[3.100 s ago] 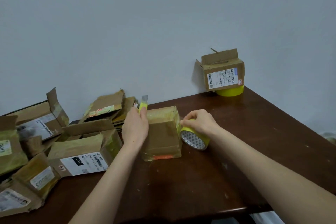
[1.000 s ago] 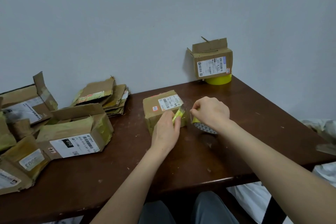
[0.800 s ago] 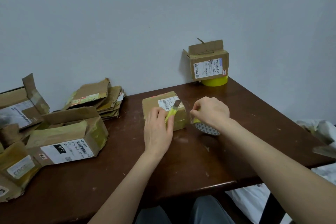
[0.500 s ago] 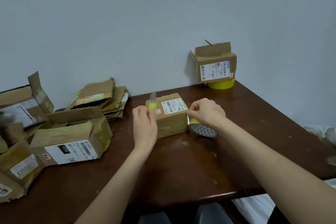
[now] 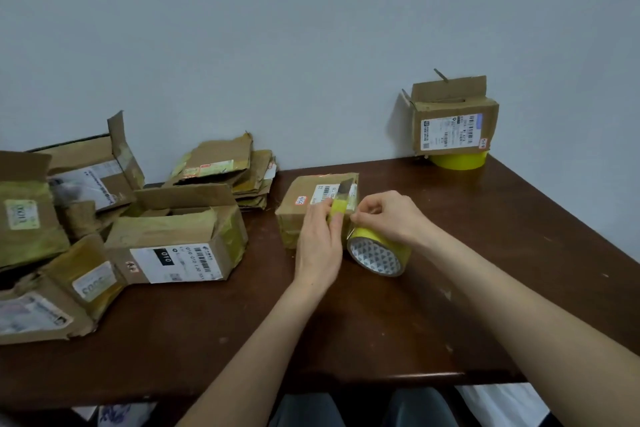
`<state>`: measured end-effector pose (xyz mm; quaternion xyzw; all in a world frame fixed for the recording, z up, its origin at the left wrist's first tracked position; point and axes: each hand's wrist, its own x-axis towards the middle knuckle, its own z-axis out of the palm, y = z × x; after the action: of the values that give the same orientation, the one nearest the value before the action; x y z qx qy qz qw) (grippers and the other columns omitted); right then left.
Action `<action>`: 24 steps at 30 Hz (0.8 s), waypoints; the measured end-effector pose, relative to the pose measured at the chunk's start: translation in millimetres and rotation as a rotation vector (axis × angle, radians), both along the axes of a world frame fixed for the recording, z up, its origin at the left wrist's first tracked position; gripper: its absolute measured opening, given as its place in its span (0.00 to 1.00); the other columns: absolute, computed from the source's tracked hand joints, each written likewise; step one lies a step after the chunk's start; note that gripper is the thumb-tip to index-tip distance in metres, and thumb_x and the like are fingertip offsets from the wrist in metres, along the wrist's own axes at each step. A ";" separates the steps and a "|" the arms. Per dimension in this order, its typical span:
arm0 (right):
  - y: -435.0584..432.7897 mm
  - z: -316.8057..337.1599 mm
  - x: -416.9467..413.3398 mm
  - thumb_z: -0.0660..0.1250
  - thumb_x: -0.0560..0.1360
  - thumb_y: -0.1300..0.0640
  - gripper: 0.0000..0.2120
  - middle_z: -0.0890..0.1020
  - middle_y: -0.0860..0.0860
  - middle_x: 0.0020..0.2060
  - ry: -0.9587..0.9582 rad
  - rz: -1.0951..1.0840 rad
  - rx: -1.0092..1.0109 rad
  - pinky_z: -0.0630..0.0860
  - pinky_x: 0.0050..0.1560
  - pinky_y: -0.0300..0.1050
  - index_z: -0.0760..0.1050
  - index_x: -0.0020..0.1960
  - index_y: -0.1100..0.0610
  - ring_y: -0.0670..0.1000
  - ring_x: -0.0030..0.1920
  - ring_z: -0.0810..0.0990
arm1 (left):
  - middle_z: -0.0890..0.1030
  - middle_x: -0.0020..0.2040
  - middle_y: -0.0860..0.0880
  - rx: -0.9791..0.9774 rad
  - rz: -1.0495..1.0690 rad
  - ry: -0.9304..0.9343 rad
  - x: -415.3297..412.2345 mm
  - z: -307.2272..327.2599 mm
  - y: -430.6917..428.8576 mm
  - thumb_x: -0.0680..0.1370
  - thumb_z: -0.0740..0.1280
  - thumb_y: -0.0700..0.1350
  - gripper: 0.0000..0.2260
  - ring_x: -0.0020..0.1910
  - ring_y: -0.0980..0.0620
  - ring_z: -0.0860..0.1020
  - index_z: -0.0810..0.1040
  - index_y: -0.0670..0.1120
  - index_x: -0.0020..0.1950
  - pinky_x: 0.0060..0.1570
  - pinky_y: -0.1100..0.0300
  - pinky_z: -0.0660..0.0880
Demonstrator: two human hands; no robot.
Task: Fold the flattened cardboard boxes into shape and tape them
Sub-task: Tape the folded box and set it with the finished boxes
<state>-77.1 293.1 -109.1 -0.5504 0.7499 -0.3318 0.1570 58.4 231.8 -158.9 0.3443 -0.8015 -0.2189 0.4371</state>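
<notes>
At frame centre, the left hand [image 5: 320, 246] grips a yellow cutter [image 5: 341, 199] at the small box [image 5: 311, 208]; the right hand [image 5: 388, 218] pinches tape from the roll [image 5: 379, 251]. Cutting step, apparently; next, sever cleanly.

A dark brown table [image 5: 398, 329] stands against a pale grey wall [image 5: 277, 45]; its top is scuffed with small light marks. Below its near edge, dark trousers [image 5: 363, 409] show, with white fabric [image 5: 502, 406] to the right and some at lower left.
</notes>
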 end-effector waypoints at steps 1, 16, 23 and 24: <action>1.9 0.2 -1.1 0.67 0.74 0.44 0.09 0.80 0.43 0.40 0.023 -0.015 0.017 0.77 0.52 0.49 0.79 0.38 0.46 0.48 0.48 0.79 | 0.77 0.52 0.46 0.008 -0.003 0.006 -1.3 -2.0 -0.7 0.83 0.55 0.49 0.11 0.51 0.48 0.75 0.72 0.44 0.57 0.49 0.54 0.71; 30.4 1.4 -8.2 0.63 0.77 0.41 0.11 0.83 0.48 0.48 0.579 -0.258 0.146 0.69 0.40 0.42 0.80 0.53 0.42 0.53 0.50 0.81 | 0.74 0.45 0.48 -0.017 0.053 -0.120 -1.3 4.3 -0.2 0.83 0.54 0.48 0.07 0.43 0.49 0.73 0.66 0.47 0.48 0.39 0.58 0.65; 26.2 -25.4 -5.3 0.58 0.79 0.43 0.12 0.82 0.49 0.46 0.529 -0.332 0.106 0.76 0.44 0.47 0.77 0.53 0.46 0.56 0.48 0.81 | 0.75 0.45 0.48 0.000 0.040 -0.128 -0.1 6.9 -2.3 0.83 0.56 0.47 0.07 0.42 0.51 0.73 0.68 0.46 0.47 0.40 0.61 0.64; 26.0 -26.5 -5.0 0.59 0.79 0.43 0.11 0.82 0.49 0.46 0.507 -0.333 0.098 0.77 0.45 0.48 0.77 0.53 0.46 0.56 0.48 0.81 | 0.75 0.44 0.47 -0.008 0.030 -0.126 2.1 9.4 -2.4 0.83 0.57 0.47 0.07 0.42 0.51 0.73 0.69 0.46 0.47 0.39 0.61 0.64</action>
<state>-82.1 319.1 -135.6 -0.4771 0.8601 -0.1683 -0.0654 60.6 229.4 -149.6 0.3677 -0.8231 -0.1872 0.3903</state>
